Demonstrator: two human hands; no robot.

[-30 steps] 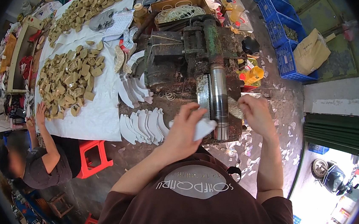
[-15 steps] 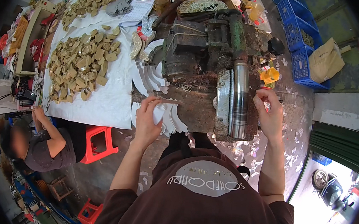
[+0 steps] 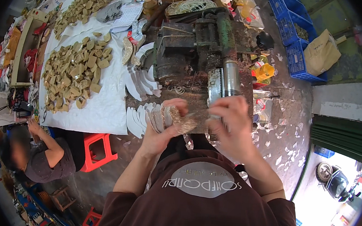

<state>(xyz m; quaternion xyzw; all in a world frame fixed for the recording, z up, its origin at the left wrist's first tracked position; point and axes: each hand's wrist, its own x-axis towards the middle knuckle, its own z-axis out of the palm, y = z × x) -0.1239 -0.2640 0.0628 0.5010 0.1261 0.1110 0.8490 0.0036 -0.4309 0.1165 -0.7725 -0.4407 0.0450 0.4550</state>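
From my end of the feed, the machine [image 3: 173, 48] fills the twelve to one o'clock side, on a dark bench [image 3: 197, 103], and shows slightly further left in my view than half a second ago. A white cloth [image 3: 115, 81] spreads from nine to eleven o'clock, carrying a heap of tan blocks [image 3: 74, 75]. At eight o'clock a co-worker [image 3: 47, 161] sits with hands at the table's edge; a second ago one hand reached up to the blocks.

Next come the two hands I follow. The right hand [image 3: 234, 122] has come in from beyond the machine's metal roller [image 3: 231, 76] to its near end, at three o'clock of centre, with fingers curled. The left hand [image 3: 156, 139], just left of centre, grips a bundle of curved glittery pieces [image 3: 184, 124] between thumb and fingers. Half a second ago it showed mainly a pale face there; now sparkling surfaces face up. White curved pieces [image 3: 133, 124] lie just beyond, toward nine o'clock.

The bundle's long axis runs roughly from nine to three o'clock, its free end pointing at the right hand, with a gap between.

The right hand is blurred, so I cannot tell whether it holds anything. It covers the roller's near end. The left fingers hide part of the bundle, and I cannot count its layers. The far blocks are cut off at eleven o'clock.
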